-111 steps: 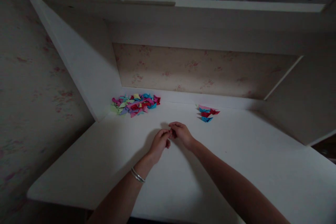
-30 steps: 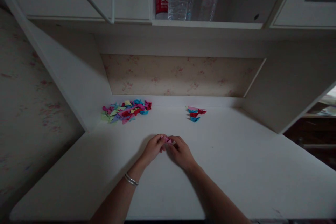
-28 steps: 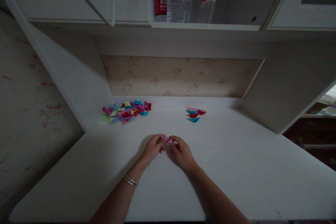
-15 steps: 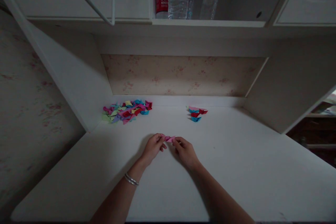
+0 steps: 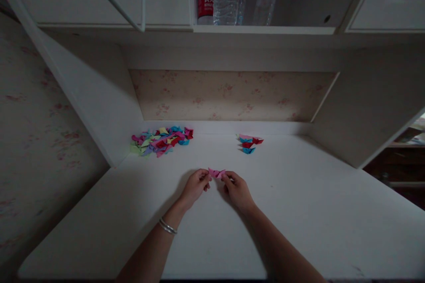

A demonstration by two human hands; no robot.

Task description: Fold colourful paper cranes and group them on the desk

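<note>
A small pink paper boat [image 5: 217, 173] is held a little above the white desk, between my two hands. My left hand [image 5: 196, 187] is pinched at its left end, with the fingers curled. At the right end, the thumb and fingertips of my right hand [image 5: 237, 189] grip the folded paper. The boat's middle shows between the fingertips, and its ends are partly covered. Farther back on the right stand several blue, red and pink paper boats [image 5: 248, 145] in a small group. A pile of multicoloured folded papers [image 5: 162, 141] lies at the back left.
The white desk [image 5: 299, 221] has a back ledge and a side panel at each side. Overhead, a shelf holds a red-and-white can [image 5: 205, 2] and clear plastic bottles [image 5: 227, 0]. A white cable [image 5: 114, 2] hangs down at the upper left.
The pink paper, mostly hidden between my fingers before, now shows more fully as a boat. My right hand has shifted slightly right and both hold its ends. Earlier, my view also tilted up.
</note>
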